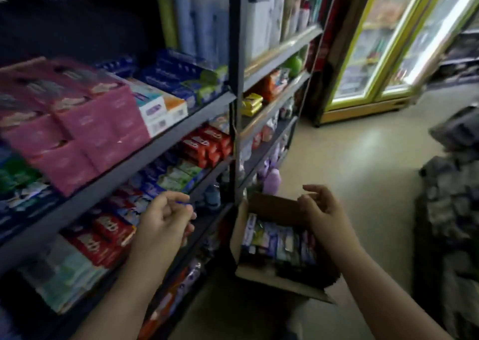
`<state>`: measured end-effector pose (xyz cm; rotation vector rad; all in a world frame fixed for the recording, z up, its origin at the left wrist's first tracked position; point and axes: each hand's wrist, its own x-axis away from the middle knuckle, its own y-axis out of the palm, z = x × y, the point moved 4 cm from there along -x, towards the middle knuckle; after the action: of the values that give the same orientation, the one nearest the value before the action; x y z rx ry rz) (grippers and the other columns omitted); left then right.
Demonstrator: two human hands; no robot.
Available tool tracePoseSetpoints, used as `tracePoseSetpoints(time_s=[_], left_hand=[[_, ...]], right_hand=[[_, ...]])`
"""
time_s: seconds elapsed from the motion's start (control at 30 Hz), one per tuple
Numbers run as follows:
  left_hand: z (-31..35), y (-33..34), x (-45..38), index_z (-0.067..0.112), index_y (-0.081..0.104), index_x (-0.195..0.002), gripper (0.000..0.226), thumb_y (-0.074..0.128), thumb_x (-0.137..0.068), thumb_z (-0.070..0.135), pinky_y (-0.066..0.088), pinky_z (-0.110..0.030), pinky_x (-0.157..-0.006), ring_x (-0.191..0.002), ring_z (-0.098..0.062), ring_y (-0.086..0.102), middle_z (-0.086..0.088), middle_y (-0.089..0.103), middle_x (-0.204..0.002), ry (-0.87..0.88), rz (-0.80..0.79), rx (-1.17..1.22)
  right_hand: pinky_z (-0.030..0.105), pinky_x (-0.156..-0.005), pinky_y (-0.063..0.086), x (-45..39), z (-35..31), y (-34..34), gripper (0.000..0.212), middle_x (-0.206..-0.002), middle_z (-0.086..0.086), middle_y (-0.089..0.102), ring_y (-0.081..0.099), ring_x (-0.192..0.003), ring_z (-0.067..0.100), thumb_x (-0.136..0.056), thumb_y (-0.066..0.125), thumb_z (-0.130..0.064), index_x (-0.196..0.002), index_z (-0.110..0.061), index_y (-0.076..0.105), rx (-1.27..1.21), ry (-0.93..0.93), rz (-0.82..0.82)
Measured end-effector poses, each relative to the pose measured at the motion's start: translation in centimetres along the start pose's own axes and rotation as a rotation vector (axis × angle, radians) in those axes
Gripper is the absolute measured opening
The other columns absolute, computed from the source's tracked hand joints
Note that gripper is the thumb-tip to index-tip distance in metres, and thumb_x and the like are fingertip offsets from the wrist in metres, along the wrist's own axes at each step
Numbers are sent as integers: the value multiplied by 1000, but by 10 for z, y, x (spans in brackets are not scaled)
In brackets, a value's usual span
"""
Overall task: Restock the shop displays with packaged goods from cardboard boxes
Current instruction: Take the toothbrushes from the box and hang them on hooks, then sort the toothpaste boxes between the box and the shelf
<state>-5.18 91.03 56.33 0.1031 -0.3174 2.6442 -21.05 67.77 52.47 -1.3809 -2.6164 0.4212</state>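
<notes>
Both hands hang in the air in front of the dark metal shelving unit (233,85), and neither holds anything. Left hand (166,220) is level with the unit's lower shelves, close to the rows of red and white cartons, its fingers loosely curled with the tips near the thumb. A thin blue streak shows at those fingertips, too blurred to tell what it is. Right hand (321,210) hovers over the open brown cardboard box (259,275), fingers relaxed and slightly bent, apart from each other, touching nothing that can be made out.

That box sits on the pale floor (363,163) just beside the foot of the shelving unit, its flaps turned up. Inside it, small packaged goods in purple, green and grey wrappers (280,243) stand upright in a tight row, filling the part of the box nearest the right forearm.

On the shelving unit, pink rectangular cartons (77,121) are stacked on the upper left shelf, with white and orange boxes just beside them and blue and green packs further along. Red cartons (207,145) lie one shelf below. Pale purple bottles (272,181) stand on a low shelf just behind the box. A glass-doored fridge with a yellow-green frame (375,54) stands beyond the far end of the unit. Grey shrink-wrapped bundles (451,197) are piled across the floor from the unit.
</notes>
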Motion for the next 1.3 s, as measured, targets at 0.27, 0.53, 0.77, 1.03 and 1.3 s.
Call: tracePoseSetpoints(time_s=[0.27, 0.53, 0.77, 1.03, 1.3], left_hand=[[-95, 182, -82, 18, 56, -91, 13, 52, -94, 5, 51, -43, -75, -69, -21, 59, -10, 63, -83, -270, -152, -141], [-239, 285, -138, 16, 55, -91, 13, 51, -94, 4, 46, -29, -64, -67, -20, 57, -11, 63, -83, -575, -221, -273], [-395, 361, -179, 17, 53, -86, 18, 52, -93, 0, 49, -30, -64, -67, -18, 56, -9, 60, -79, -670, -362, -359], [-575, 431, -239, 22, 53, -87, 20, 52, -93, 3, 44, -30, -63, -63, -16, 55, -10, 61, -82, -614, -479, -390], [-681, 474, -290, 23, 53, -88, 22, 53, -92, 2, 47, -25, -64, -80, -22, 62, -2, 61, -84, -467, -426, -351]], right_hand=[[23, -62, 47, -83, 179, -68, 19, -96, 0, 62, 61, -86, 11, -96, 54, -22, -114, -21, 55, 79, 384, -60], [23, -67, 49, -128, 355, -68, 26, -92, -5, 63, 61, -85, 10, -95, 56, -24, -120, -17, 56, 231, 706, -146], [20, -71, 43, -129, 504, -23, 30, -89, -10, 53, 53, -84, 7, -96, 55, -24, -125, -15, 53, 346, 905, -200], [34, -88, 53, -154, 675, 43, 32, -95, -12, 52, 57, -95, 11, -96, 54, -23, -127, -19, 50, 302, 954, -213], [31, -84, 51, -229, 774, 111, 22, -112, 1, 58, 59, -103, 17, -93, 57, -26, -114, -19, 54, 463, 565, -51]])
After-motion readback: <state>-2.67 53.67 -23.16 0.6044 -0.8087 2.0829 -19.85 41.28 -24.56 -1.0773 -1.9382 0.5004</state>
